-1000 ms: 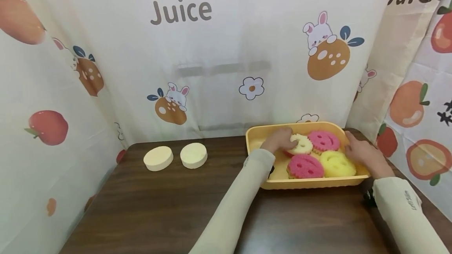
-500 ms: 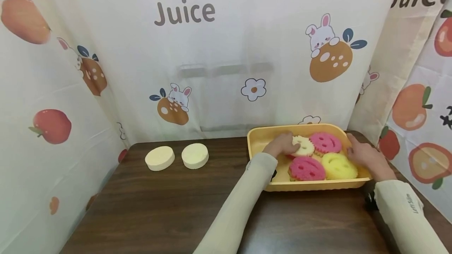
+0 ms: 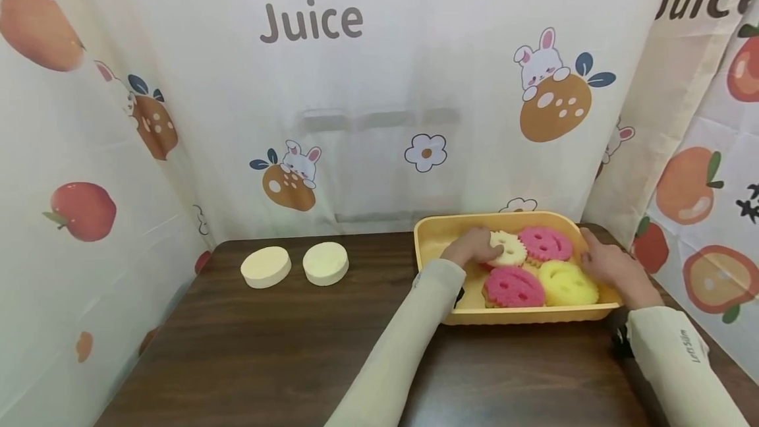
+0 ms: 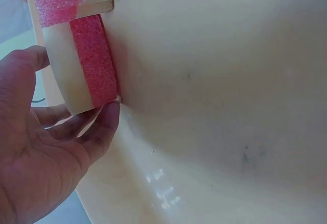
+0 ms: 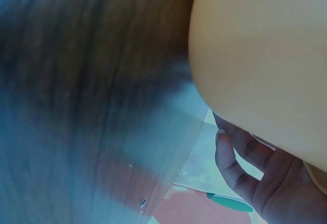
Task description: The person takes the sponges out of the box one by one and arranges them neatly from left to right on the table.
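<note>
In the head view, the left hand reaches into a yellow tray and holds a round, scalloped smiley sponge, cream face up. The left wrist view shows the sponge's cream and pink layers, with thumb and fingers around its edge. The right hand grips the tray's right rim. Its fingers lie against the outside of the tray wall in the right wrist view. Beside the held sponge lie two pink smiley sponges and a yellow one.
Two cream round discs lie apart from the tray at the back left of the dark wooden table. A printed curtain closes off the back and both sides, just behind the tray.
</note>
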